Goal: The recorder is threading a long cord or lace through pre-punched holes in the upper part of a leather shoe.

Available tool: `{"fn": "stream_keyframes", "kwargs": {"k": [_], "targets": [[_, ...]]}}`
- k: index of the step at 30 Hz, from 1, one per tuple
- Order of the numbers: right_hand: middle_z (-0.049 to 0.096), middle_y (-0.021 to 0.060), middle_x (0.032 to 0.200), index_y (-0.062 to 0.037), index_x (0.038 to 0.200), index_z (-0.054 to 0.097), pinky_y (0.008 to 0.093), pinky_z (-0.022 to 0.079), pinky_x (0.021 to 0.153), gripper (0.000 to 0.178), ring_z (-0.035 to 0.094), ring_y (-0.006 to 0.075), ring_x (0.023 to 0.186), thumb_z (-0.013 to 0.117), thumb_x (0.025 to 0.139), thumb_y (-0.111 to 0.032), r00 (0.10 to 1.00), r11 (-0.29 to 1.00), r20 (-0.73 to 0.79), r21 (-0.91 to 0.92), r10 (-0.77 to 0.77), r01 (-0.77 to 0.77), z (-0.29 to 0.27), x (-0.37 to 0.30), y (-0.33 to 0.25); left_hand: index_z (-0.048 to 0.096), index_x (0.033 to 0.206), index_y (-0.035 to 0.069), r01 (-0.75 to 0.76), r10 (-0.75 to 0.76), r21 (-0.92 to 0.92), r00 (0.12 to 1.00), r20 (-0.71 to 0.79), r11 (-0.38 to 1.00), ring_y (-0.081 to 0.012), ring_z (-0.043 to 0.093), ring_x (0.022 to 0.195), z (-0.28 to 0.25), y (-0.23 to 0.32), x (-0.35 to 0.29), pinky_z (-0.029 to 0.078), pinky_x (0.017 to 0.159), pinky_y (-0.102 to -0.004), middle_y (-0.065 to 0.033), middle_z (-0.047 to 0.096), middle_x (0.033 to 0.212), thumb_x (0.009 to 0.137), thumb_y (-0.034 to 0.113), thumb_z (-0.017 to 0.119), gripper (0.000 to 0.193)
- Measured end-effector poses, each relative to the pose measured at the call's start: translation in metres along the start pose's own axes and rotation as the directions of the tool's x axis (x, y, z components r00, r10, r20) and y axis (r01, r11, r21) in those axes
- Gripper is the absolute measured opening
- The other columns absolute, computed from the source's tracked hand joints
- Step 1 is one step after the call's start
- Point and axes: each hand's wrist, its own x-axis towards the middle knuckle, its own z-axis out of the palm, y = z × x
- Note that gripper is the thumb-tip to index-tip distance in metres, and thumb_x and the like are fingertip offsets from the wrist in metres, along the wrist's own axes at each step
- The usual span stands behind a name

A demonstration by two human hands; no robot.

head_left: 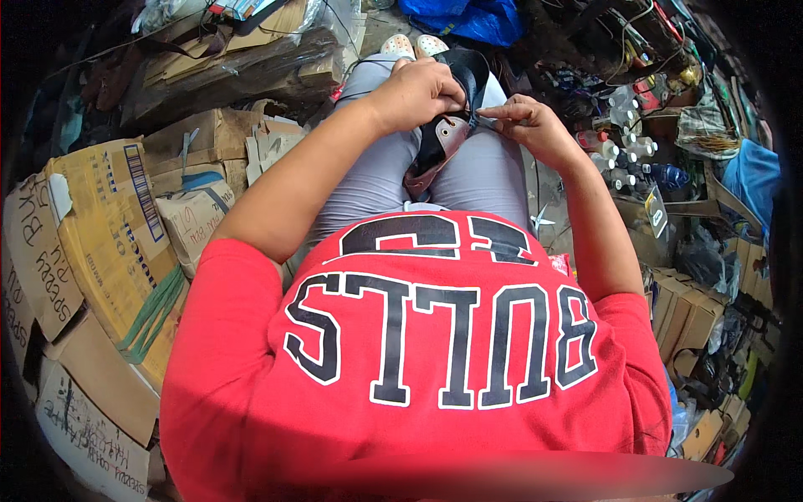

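Note:
A black shoe upper (431,151) with a pale eyelet tab lies across my lap, over grey trousers (368,180). My left hand (421,90) is closed on its upper edge, with the fingertips curled down near the eyelets. On the other side, my right hand (531,125) has thumb and index finger drawn together by the edge of the upper. Whatever is pinched there is too small to make out. A broad black piece (467,71) extends beyond my left fingers. The underside of the upper is hidden against my legs.
Cardboard boxes (109,222) are stacked at my left, one with a green strap bundle (155,314). Several small white-capped bottles (623,155) stand at my right amid clutter. A blue plastic sheet (468,18) lies ahead, beyond light perforated clogs (431,44).

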Motion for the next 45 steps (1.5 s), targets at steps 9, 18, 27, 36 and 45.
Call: {"fn": "stream_keyframes", "kwargs": {"k": [9,18,27,36,45], "targets": [[0.054,-0.0049,0.074,-0.0080,0.111,0.065,0.0182,0.040,0.062,0.029,0.046,0.0037,0.068,0.065,0.083,-0.007,0.961,0.898,-0.083,0.384,0.265,-0.215,0.022,-0.008,0.005,0.068,0.095,0.003,0.476,-0.458,-0.439,0.876,0.153,0.762,-0.0067,0.060,0.067,0.004,0.017,-0.011,0.046,0.061,-0.0215,-0.0033,0.067,0.074,0.075,0.002,0.066,0.021],[0.059,-0.0027,0.079,-0.0037,0.102,0.065,0.0189,0.042,0.063,0.022,0.050,0.0047,0.069,0.069,0.080,-0.005,0.956,0.849,-0.145,0.507,0.256,-0.150,0.030,0.000,0.011,0.062,0.086,0.002,0.512,-0.491,-0.382,0.857,0.160,0.769,-0.0093,0.064,0.067,0.022,0.014,0.006,0.049,0.062,-0.0228,-0.0036,0.067,0.074,0.076,0.002,0.065,0.011],[0.063,0.0005,0.079,-0.0015,0.084,0.065,0.0217,0.045,0.066,0.009,0.054,0.0060,0.072,0.070,0.079,-0.007,0.964,0.990,-0.265,0.133,-0.008,0.044,0.021,0.004,0.015,0.065,0.077,0.003,0.404,-0.386,-0.329,0.915,0.121,0.854,-0.0129,0.063,0.067,0.013,0.016,0.011,0.049,0.061,-0.0270,-0.0059,0.064,0.073,0.071,0.006,0.070,0.008],[0.050,-0.0018,0.093,-0.0018,0.084,0.061,0.0203,0.039,0.072,0.016,0.049,0.0067,0.082,0.071,0.079,-0.013,0.963,0.960,-0.250,0.278,0.104,-0.032,0.011,-0.012,0.012,0.063,0.084,0.003,0.310,-0.281,-0.225,0.948,0.150,0.924,-0.0183,0.056,0.067,-0.011,0.021,0.007,0.044,0.062,-0.0298,-0.0084,0.058,0.072,0.078,0.013,0.065,0.012],[0.051,0.0047,0.089,-0.0008,0.078,0.063,0.0275,0.043,0.070,0.016,0.052,0.0155,0.084,0.069,0.078,-0.016,0.936,0.994,-0.352,0.107,0.015,0.024,-0.036,-0.019,0.018,0.057,0.087,0.005,0.068,-0.079,0.059,0.971,0.224,0.996,-0.0369,0.059,0.079,-0.012,0.029,0.016,0.046,0.066,-0.0435,-0.0175,0.062,0.079,0.083,0.014,0.054,0.010]]}}
